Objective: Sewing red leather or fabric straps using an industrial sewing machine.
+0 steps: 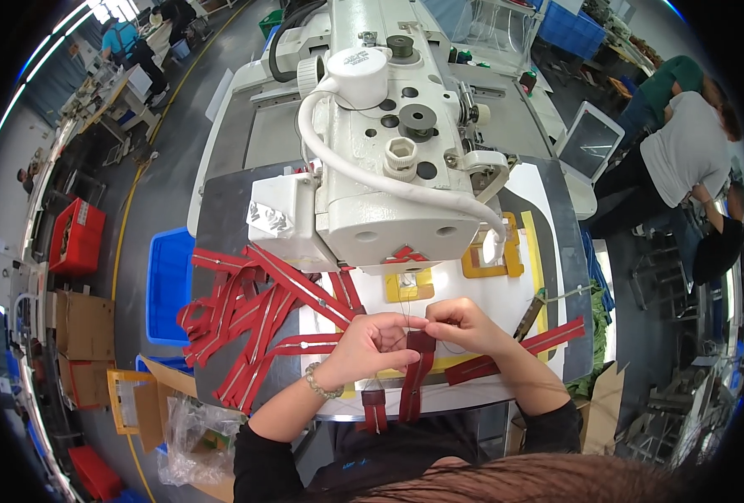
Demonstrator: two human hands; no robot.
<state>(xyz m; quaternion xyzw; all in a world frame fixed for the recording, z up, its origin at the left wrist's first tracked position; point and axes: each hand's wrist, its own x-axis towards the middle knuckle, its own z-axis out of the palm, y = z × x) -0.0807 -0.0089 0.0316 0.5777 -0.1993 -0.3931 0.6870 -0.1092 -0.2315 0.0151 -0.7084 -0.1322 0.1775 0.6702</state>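
Observation:
A white industrial sewing machine (401,214) stands over the work, a yellow template (410,287) under its head. My left hand (376,345) has curled fingers at a red zipper strip (414,381), its thumb on the strip and index reaching my right fingers. My right hand (460,327) pinches at the strip's top end, where fine threads show; what exactly it grips is hidden. A short red strip (374,412) hangs over the front edge. A pile of red zippers (242,310) lies left, another strip (556,335) right.
A blue bin (166,285) and open cardboard box (162,419) stand left of the table (582,251). A larger yellow frame (510,239) and a narrow metal tool (531,314) lie right. Co-workers (686,151) bend at the far right; others (129,54) work back left.

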